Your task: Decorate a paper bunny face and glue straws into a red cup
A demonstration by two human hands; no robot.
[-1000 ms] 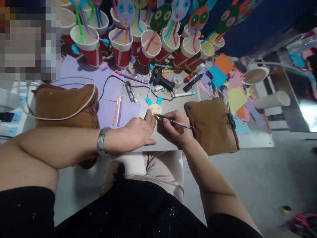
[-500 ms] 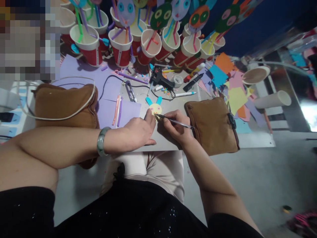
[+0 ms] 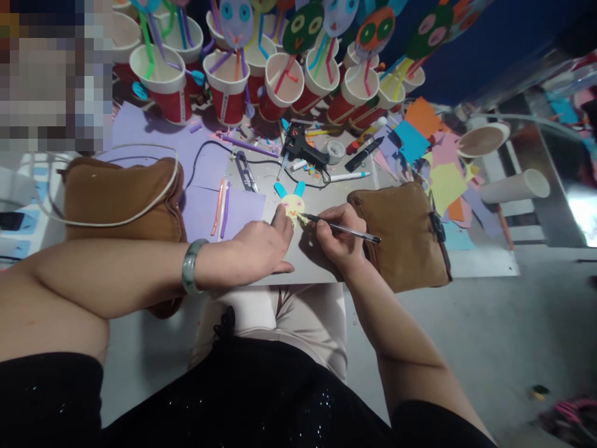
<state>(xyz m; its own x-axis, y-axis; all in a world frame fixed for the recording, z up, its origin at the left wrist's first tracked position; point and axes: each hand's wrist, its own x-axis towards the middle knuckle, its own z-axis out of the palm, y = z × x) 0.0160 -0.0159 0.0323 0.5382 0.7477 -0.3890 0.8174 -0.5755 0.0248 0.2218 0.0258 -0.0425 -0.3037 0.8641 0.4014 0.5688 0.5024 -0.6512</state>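
Note:
A small yellow paper rabbit face (image 3: pixel 294 204) with blue ears lies flat on the grey table. My left hand (image 3: pixel 256 250) rests at its lower left, fingertips pressing on the face's edge, thumb stretched out to the side. In my right hand (image 3: pixel 340 233) is a black and clear pen (image 3: pixel 347 231), pinched between thumb and fingers, its tip by the lower right of the face. Just beyond the ears lies a black glue gun (image 3: pixel 305 147). Orange, white and purple straws (image 3: pixel 221 209) lie on purple paper (image 3: pixel 249 211) left of the face.
Red and white cups (image 3: pixel 227 84) with straw-mounted paper faces line the back. Brown padded cushions (image 3: pixel 121 196) flank both arms. A cutter (image 3: pixel 246 171), tape roll (image 3: pixel 334 150), markers and coloured scraps (image 3: pixel 445 180) lie around; a white cable crosses the left cushion.
My right hand has shifted slightly right and up with the pen, whose tip has moved away from my left fingertips. More of the face's lower part shows. My left hand is nearly still.

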